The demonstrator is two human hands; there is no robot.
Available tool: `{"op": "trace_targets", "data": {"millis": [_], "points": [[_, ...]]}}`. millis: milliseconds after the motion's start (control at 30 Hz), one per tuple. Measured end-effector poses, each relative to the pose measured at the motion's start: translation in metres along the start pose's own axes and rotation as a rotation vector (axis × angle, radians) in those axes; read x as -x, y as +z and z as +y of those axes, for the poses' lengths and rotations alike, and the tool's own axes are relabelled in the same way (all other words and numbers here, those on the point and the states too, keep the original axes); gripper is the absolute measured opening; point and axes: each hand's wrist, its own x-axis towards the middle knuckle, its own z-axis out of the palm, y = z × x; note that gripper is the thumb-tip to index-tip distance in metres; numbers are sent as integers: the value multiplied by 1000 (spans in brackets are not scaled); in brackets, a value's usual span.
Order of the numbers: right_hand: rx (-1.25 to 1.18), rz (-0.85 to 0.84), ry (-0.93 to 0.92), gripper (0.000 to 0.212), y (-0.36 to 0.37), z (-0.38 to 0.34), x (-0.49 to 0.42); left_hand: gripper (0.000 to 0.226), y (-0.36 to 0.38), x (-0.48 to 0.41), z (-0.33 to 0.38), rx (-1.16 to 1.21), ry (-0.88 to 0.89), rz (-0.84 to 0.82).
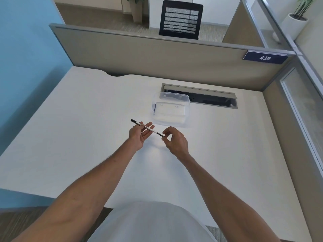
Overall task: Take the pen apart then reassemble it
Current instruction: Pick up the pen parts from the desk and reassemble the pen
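Note:
A slim pen [153, 131] with a white barrel and black ends is held above the white desk [87, 119], slanting from upper left to lower right. My left hand [139, 135] lies palm up under its middle, fingers spread, with the pen resting across them. My right hand [175, 140] pinches the pen's lower right black end between thumb and forefinger. The pen looks whole, in one piece.
A clear plastic box [170, 109] stands just beyond my hands. Behind it is an open cable slot [201, 96] in the desk. A beige partition [157, 55] with a sign reading 439 closes the far edge; another panel runs along the right.

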Motion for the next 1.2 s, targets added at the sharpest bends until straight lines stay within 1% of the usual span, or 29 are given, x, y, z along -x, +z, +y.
{"op": "trace_targets", "data": {"millis": [167,400,567,800,933,1000,1067,1200], "points": [[39,-20,-29,27,-2,-3,1,14,0,1,-1,-11,28,22],[102,-38,-67,27,-4,-9,0,16,2,2,-3,-35,51,13],[121,-11,-82,26,-2,-15,0,15,5,3,-9,-55,27,-32],[101,2,-73,23,0,-14,0,14,1,1,-11,-11,-5,-42],[-41,38,-17,15,1,-13,-1,21,1,0,-15,-6,-2,-58],[-216,52,42,12,1,-10,-2,26,-1,0,-15,-21,12,-54],[-395,59,111,13,-4,-6,-4,24,-2,0,-13,-27,23,-47],[-623,28,205,15,-17,2,-7,30,-7,-1,-9,3,30,-45]]}}
